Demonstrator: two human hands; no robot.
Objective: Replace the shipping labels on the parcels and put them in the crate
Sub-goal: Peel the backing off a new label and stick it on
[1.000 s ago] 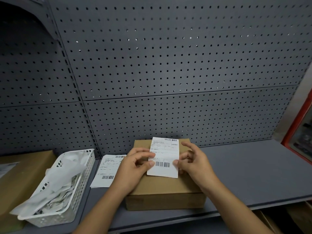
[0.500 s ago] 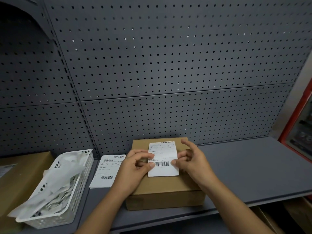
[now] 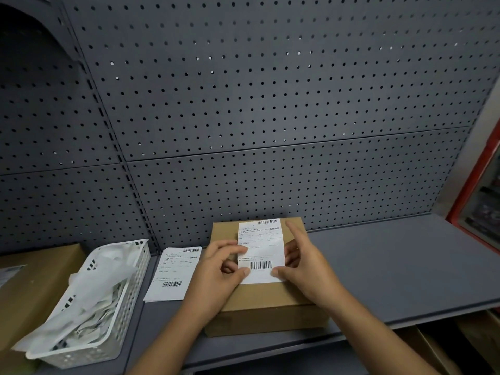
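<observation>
A brown cardboard parcel [image 3: 266, 299] lies on the grey shelf [image 3: 392, 266] in front of me. A white shipping label [image 3: 261, 250] with barcodes lies over the parcel's top. My left hand [image 3: 219, 274] pinches the label's left edge between thumb and fingers. My right hand [image 3: 305, 263] holds the label's right edge, thumb on its lower right corner, index finger stretched out along the side. Whether the label sticks flat to the parcel I cannot tell.
A second shipping label [image 3: 173, 274] lies flat on the shelf left of the parcel. Further left stands a white plastic basket [image 3: 113, 315] full of crumpled paper backing, and a larger cardboard box [image 3: 29, 282] beside it. A pegboard wall [image 3: 270, 104] rises behind. A red frame [image 3: 479, 180] stands at right.
The label has come down from a raised, tilted hold to lie over the parcel's top, further back. Both hands stayed at its edges.
</observation>
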